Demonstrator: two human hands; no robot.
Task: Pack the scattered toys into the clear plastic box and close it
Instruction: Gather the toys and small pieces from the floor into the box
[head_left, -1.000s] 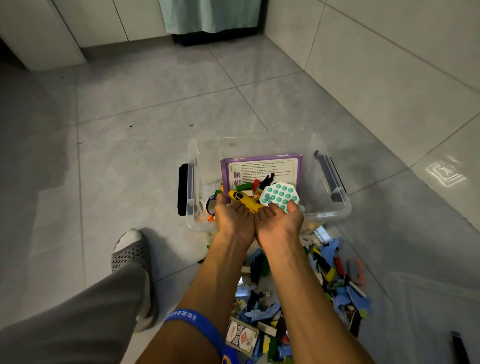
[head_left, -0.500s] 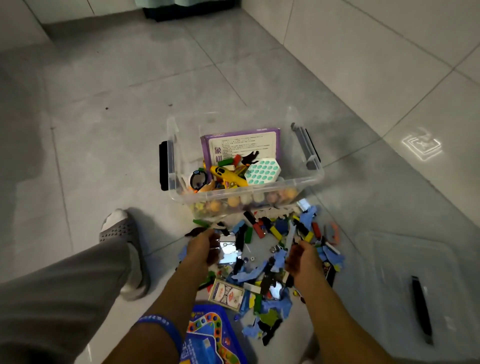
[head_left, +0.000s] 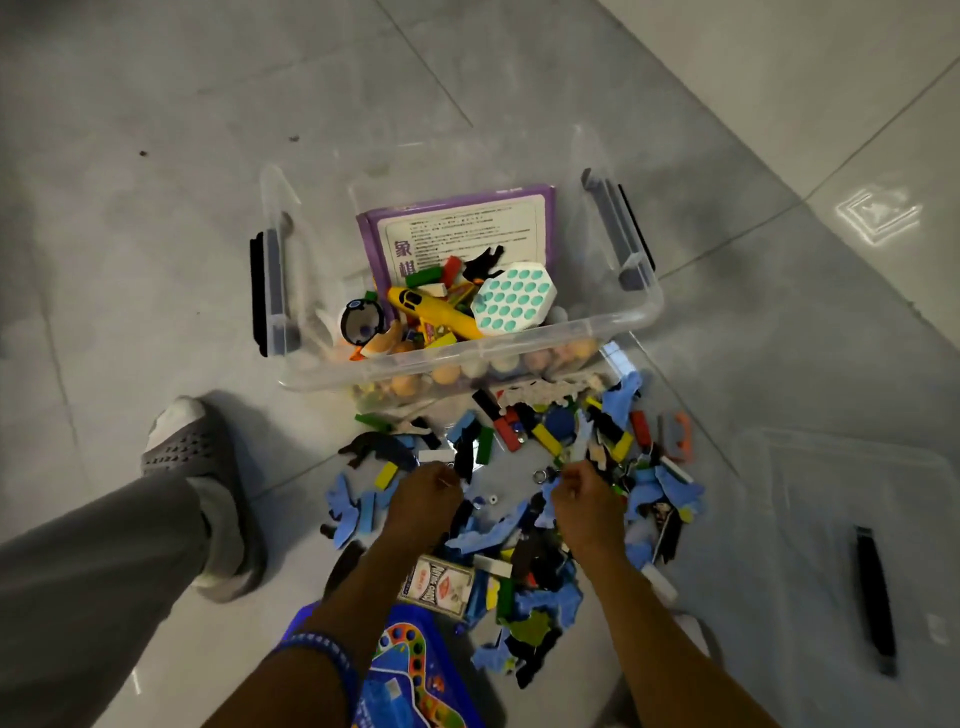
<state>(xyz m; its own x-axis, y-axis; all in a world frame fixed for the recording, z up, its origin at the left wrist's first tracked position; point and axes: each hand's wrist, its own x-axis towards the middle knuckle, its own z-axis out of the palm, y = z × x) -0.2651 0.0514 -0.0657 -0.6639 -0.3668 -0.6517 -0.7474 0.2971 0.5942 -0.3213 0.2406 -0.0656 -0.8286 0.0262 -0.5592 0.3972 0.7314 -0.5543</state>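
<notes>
Clear plastic box (head_left: 613, 325) open on floor, part-filled, scattered toys (head_left: 545, 467) piled just before it, lid (head_left: 831, 519) lying right

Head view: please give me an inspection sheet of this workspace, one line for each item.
Surface: grey tiled floor, glossy, with a few dark specks.
Job's things: clear plastic box open, partly filled; inside it a purple booklet, a yellow toy and a teal bubble toy. The clear lid lies on the floor to the right.
Clutter: pile of small toy pieces on the floor before the box; card pack; blue game board.
Grip: left hand and right hand are both down in the pile, fingers curled; what each holds cannot be told.
Cables: nothing seen.
Surroundings: grey-trousered leg and slipper at the left.
</notes>
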